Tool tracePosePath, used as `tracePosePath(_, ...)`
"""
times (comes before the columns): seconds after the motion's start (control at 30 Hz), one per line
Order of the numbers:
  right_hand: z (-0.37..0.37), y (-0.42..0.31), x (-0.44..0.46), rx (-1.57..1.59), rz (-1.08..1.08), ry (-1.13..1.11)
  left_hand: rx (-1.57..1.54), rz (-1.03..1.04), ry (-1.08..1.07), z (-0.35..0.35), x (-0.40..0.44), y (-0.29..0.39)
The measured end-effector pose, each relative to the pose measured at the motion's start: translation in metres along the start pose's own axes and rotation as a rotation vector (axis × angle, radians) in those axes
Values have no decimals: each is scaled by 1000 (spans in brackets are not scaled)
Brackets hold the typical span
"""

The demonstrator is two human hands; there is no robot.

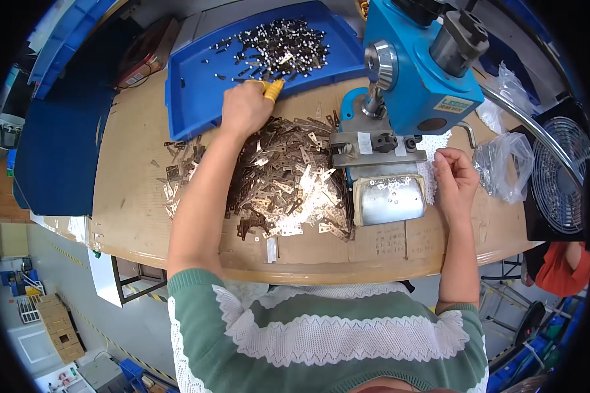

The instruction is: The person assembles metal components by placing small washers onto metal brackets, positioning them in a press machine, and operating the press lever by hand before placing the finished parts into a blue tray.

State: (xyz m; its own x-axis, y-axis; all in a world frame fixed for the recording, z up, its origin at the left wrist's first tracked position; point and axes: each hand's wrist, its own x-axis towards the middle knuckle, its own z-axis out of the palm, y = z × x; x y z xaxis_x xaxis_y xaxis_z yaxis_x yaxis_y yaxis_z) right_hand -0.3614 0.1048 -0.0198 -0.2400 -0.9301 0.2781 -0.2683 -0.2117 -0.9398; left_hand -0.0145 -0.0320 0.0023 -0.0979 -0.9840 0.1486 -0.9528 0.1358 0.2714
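My left hand (246,108) is at the front rim of the blue tray (200,108), with yellow covers on its fingertips. Its fingers are drawn together; what is between them is hidden. Inside the tray lies a heap of small dark pieces with white ends (285,49). Below my left wrist, a big pile of flat metal strips with holes (275,177) spreads over the table. My right hand (457,180) is right of the press, its fingers curled and thumb against them, beside small white pieces (429,171). Anything in that pinch is too small to name.
The blue press (419,78) stands over a metal fixture (377,147); a shiny curved plate (390,202) with a few small white pieces is in front. A hex key (469,134), clear plastic bags (511,164) and a fan (560,173) are at right. Another person's red clothing (560,272) shows beyond.
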Motion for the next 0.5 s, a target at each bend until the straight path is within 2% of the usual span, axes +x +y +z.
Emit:
tracePosePath(0.27, -6, 1, -6, -20, 0, -31, 52, 153, 111, 3, -31, 0)
tracePosePath(0.4, -8, 5, -7, 5, 6, -41, 33, 284, 493, -6, -56, 16)
tracePosePath(0.5, -5, -2, -9, 19, -11, -49, -139, 270, 225, -25, -104, 40)
